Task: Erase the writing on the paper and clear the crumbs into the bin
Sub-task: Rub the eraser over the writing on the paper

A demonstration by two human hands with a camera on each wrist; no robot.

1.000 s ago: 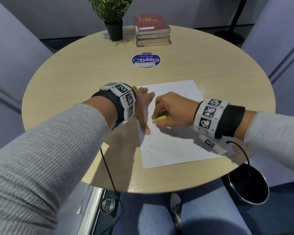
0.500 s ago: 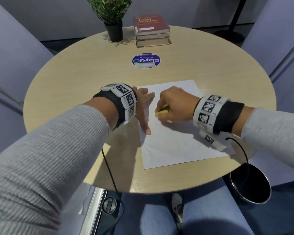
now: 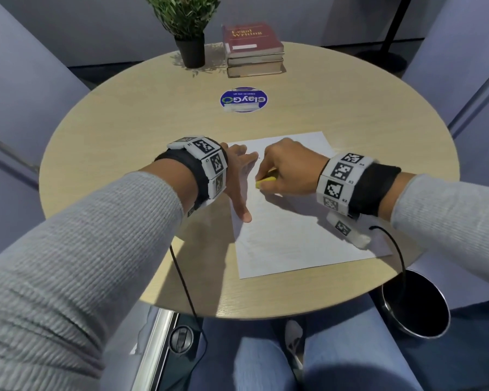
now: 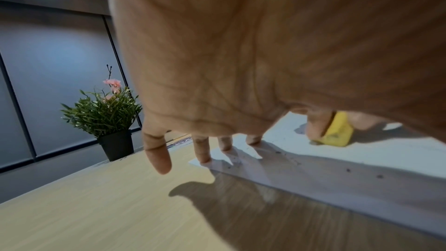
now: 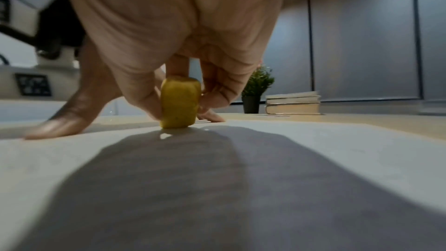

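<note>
A white sheet of paper (image 3: pixel 294 230) lies on the round wooden table (image 3: pixel 124 131). My right hand (image 3: pixel 288 167) pinches a yellow eraser (image 3: pixel 266 180) and presses its lower end onto the upper left part of the sheet; the eraser (image 5: pixel 179 102) stands upright between thumb and fingers, and the left wrist view shows the eraser (image 4: pixel 337 131) too. My left hand (image 3: pixel 239 179) lies flat with spread fingers (image 4: pixel 202 150) on the paper's left edge, thumb toward me. Small dark crumbs (image 4: pixel 348 170) dot the paper (image 4: pixel 362 159). The black bin (image 3: pixel 415 306) stands below the table's near right edge.
A potted plant (image 3: pixel 187 26) and a stack of books (image 3: pixel 253 49) stand at the table's far edge. A round blue sticker (image 3: pixel 243 99) lies beyond the paper. A black cable (image 3: pixel 398 255) runs from my right wrist over the table edge. My knees (image 3: pixel 266 359) are under the table.
My right hand has slid the eraser away from me, up the left side of the paper. The left hand has stayed pressed on the paper's edge.
</note>
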